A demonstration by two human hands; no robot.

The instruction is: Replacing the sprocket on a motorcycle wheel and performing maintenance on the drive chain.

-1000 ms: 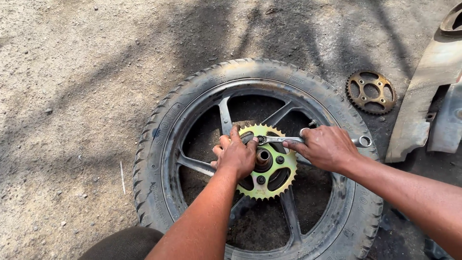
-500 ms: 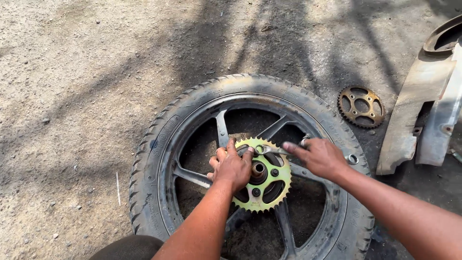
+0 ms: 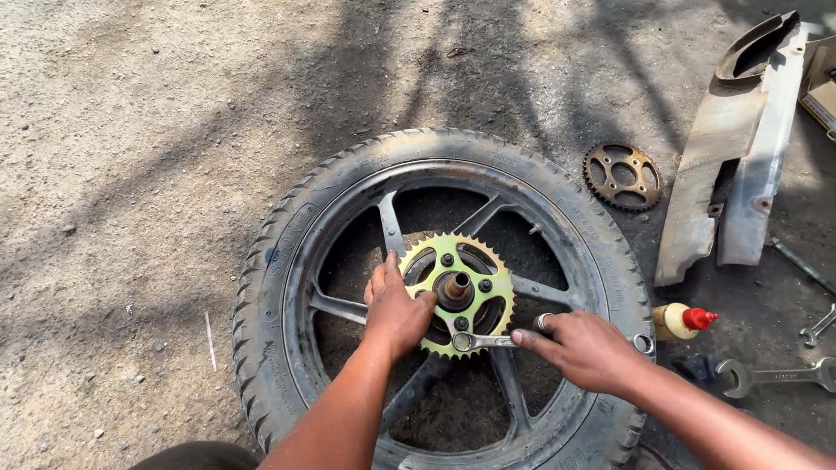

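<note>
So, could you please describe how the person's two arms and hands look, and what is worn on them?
Both forearms are bare as far as the picture shows them: no sleeves, no gloves. The left hand and the right hand carry no watch, ring or bracelet that I can see. The arms are slim and enter from the bottom edge. Nails are short; finer marks or dirt are too small to tell.

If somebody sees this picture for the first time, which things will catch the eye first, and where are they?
First comes the yellow-green sprocket at the hub of the black wheel, which lies flat on the gravel in the middle. The left hand rests on its left side, and the right hand holds a spanner at its lower edge. A rusty old sprocket lies on the ground to the upper right.
</note>
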